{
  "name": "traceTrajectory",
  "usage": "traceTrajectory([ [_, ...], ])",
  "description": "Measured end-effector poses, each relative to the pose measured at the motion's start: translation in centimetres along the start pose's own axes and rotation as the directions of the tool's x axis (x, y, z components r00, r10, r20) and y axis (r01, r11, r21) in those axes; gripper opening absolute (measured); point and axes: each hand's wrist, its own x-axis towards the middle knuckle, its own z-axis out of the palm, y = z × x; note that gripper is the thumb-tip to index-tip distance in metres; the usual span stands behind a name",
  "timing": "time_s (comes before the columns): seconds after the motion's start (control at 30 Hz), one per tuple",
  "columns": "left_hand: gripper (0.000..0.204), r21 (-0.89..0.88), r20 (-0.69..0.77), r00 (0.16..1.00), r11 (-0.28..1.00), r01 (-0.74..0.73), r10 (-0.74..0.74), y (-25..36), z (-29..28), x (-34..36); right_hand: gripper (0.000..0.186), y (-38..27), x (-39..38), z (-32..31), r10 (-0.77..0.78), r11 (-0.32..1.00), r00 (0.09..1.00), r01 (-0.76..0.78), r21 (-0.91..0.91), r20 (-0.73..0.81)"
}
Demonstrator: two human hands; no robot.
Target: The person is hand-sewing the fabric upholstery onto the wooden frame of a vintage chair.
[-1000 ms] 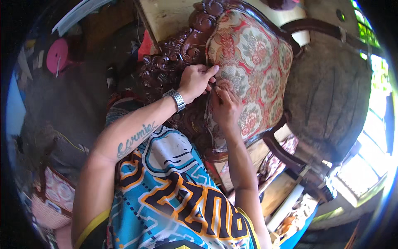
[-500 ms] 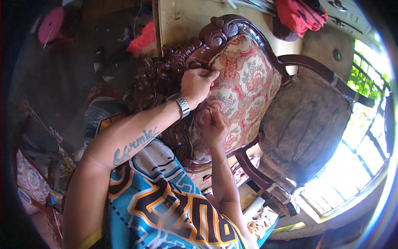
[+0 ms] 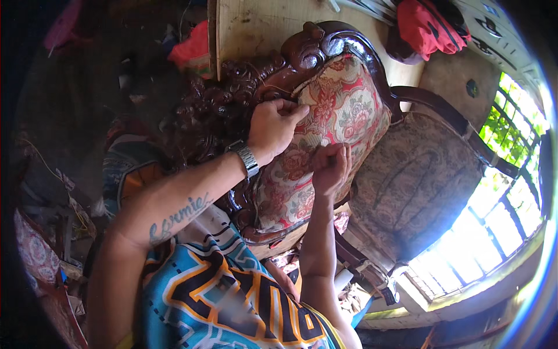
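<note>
A carved dark wood chair back (image 3: 302, 43) lies tilted before me, its panel covered in red and cream floral fabric (image 3: 343, 99). At the panel's left edge my left hand (image 3: 272, 129), with a metal watch on the wrist, is closed in a pinch. Whatever lies between its fingertips is hidden. A thin cord (image 3: 270, 85) runs over the carving just above that hand. My right hand (image 3: 331, 167) is closed over the middle of the fabric, thumb and fingers together. What it pinches is too small to make out.
Another chair part with worn, faded upholstery (image 3: 415, 180) stands at the right, its curved wooden arm (image 3: 433, 104) near the panel. Behind are a wooden board (image 3: 250, 29) and a red bag (image 3: 427, 29). A barred window (image 3: 465, 238) glares at far right.
My right hand has moved right and slightly up across the fabric; a thin, shiny sliver seen at its fingers earlier no longer shows. My left hand keeps its pinch at the panel's edge.
</note>
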Motion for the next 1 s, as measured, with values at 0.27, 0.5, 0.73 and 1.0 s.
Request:
traceTrajectory([
  [0.27,0.036,0.269,-0.070,0.967,0.938,-0.219,0.246,-0.4,-0.2,-0.6,0.029,-1.3,0.3,0.4,-0.076,0.931,0.985,0.126,-0.343,0.156],
  [0.5,0.037,0.225,-0.050,0.968,0.947,-0.231,0.247,0.0,-0.2,-0.6,0.019,-4.4,2.7,2.1,-0.187,0.914,0.976,0.215,-0.344,0.113],
  [0.73,0.031,0.164,-0.094,0.984,0.978,-0.132,0.149,0.5,0.1,-1.0,0.008,-5.3,7.3,5.6,-0.294,0.493,0.912,0.400,-0.772,0.285],
  [1.0,0.027,-0.010,-0.059,0.993,0.995,-0.100,0.099,0.2,-0.2,-1.1,0.006,-7.2,9.1,7.7,-0.192,0.330,0.858,0.514,-0.792,0.477],
])
